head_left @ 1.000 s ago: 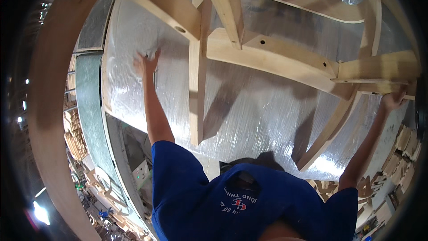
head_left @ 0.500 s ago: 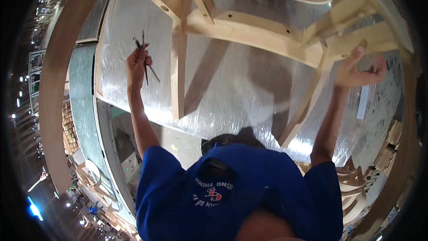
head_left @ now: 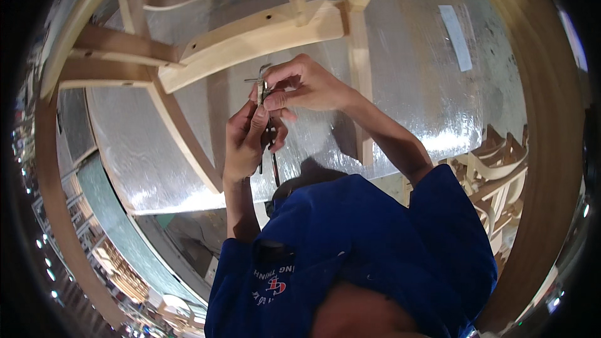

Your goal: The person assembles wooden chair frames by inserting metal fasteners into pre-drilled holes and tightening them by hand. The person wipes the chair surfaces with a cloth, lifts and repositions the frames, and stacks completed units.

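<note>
Head view: I stand at a counter [head_left: 432, 87] whose top is wrapped in shiny clear film, with creases and glare along the near edge. A pale strip [head_left: 456, 37] lies on its right part. Over the counter stands a wooden frame [head_left: 250, 40]; its rail, with two dark holes, crosses between a left leg [head_left: 186, 134] and a right leg [head_left: 359, 56]. Wooden bars curve along both sides of the view. On the left is a green panel [head_left: 119, 197], with stacked wood [head_left: 122, 278] nearer me; on the near right are curved wooden parts [head_left: 498, 172]. Small lights dot the far left of the room.

My left hand [head_left: 245, 134] curls around several thin rods [head_left: 274, 163], dark ends hanging toward me. My right hand [head_left: 305, 84] pinches their upper part between thumb and fingers, beside a bent tip. Rods and hands are in the middle, just near of the rail.

Half a second ago, the rods were out on the left in my left hand alone, and my right hand was apart, fingers loose, by the frame's right end. The rail then slanted nearer toward the right; now it slants nearer toward the left. I cannot tell whether the frame or my head turned.
</note>
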### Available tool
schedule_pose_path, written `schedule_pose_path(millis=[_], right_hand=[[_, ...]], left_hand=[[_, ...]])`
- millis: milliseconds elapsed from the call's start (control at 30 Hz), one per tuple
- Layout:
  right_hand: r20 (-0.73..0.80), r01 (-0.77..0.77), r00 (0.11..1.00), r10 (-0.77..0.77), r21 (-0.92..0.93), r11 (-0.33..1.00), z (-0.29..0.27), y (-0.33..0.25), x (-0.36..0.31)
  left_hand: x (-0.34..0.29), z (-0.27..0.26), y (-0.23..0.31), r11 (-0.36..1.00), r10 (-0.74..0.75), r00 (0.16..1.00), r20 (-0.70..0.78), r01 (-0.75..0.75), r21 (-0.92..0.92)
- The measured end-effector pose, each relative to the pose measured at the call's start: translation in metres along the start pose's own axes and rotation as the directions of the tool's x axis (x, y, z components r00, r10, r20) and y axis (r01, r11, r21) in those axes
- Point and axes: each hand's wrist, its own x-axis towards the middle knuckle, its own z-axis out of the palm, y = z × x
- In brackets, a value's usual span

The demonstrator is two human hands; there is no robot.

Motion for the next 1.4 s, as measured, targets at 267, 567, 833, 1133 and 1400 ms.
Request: schedule_pose_path(millis=[267,567,833,1133,1400], right_hand=[[-0.520,0.101,0.634,-0.572,-0.678,0.728,-0.036,-0.042,-0.060],[-0.375,-0.258,0.335,-0.864,-0.919,0.299,-0.072,-0.099,-0.067],[-0.269,-0.201,0.366,-0.891,-0.958,0.207,-0.089,-0.076,-0.048],[-0.634,-0.048,0.386,-0.670,-0.739,0.672,-0.115,-0.043,-0.029],[-0.519,0.080,0.579,-0.629,-0.731,0.678,-0.123,-0.061,-0.042]], left_hand=[[0.074,-0.006,-0.011,0.663,0.641,0.740,-0.203,-0.401,0.632],[0.150,-0.024,0.025,0.679,0.734,0.640,-0.229,-0.674,0.292],[0.159,-0.035,0.022,0.639,0.752,0.657,-0.055,-0.705,0.306],[0.173,-0.035,0.012,0.609,0.733,0.679,0.046,-0.684,0.400],[0.174,-0.030,0.008,0.658,0.734,0.670,-0.113,-0.660,0.363]])
